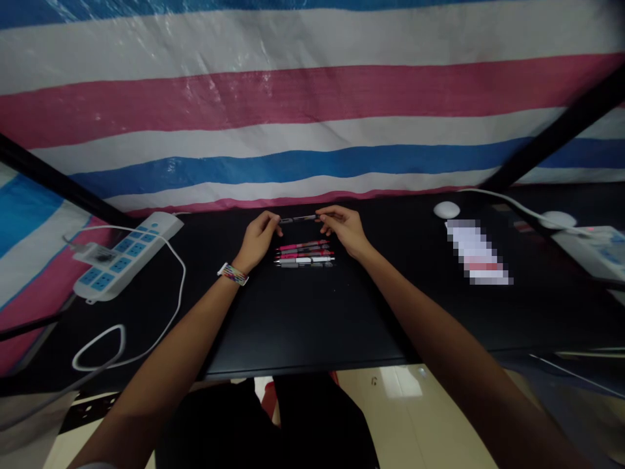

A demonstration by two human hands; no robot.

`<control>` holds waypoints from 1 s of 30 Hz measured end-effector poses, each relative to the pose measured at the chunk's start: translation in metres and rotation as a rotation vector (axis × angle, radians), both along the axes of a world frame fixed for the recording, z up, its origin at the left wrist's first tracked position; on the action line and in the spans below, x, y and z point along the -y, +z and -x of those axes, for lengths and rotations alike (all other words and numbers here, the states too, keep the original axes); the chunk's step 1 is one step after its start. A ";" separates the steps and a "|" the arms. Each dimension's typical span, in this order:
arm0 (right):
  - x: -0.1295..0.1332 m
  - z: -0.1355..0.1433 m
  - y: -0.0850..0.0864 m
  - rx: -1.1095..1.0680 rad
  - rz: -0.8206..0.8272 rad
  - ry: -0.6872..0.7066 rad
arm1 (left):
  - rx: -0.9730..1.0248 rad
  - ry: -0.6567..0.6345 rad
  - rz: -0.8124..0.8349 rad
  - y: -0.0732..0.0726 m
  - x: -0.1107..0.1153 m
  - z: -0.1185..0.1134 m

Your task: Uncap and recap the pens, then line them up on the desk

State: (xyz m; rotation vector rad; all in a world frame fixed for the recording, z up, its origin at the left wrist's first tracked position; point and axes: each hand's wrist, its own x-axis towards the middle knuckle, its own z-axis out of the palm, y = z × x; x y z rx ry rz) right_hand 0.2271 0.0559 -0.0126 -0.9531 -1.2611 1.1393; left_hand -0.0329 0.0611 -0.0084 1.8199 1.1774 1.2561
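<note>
A dark pen with a clear barrel (299, 219) lies crosswise between my two hands, toward the back of the black table. My left hand (258, 238) pinches its left end, and my right hand (344, 228) pinches its right end. Just nearer to me, several pens rest side by side in a neat stack of rows. Among them are red pens (303, 246), a white pen (305, 260) and a grey pen (303, 265) closest to me. A colourful woven band (233, 274) circles my left wrist.
A white power strip (129, 256) with a plugged-in charger and looped white cable (181, 286) sits at left. On the right are a white mouse-like object (446, 210), a blurred-out paper or packet (476, 251) and another power strip (593, 251). Striped sheeting (293, 98) hangs behind the black table (312, 326).
</note>
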 end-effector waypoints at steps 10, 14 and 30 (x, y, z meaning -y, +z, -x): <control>-0.002 0.001 -0.002 -0.011 -0.004 0.003 | 0.085 -0.020 -0.014 0.004 0.003 -0.002; -0.002 0.000 -0.002 -0.009 0.014 -0.016 | 0.105 -0.015 -0.039 0.004 0.003 -0.002; -0.001 -0.009 0.020 -0.219 0.262 0.216 | 0.137 0.049 0.007 0.005 0.011 0.001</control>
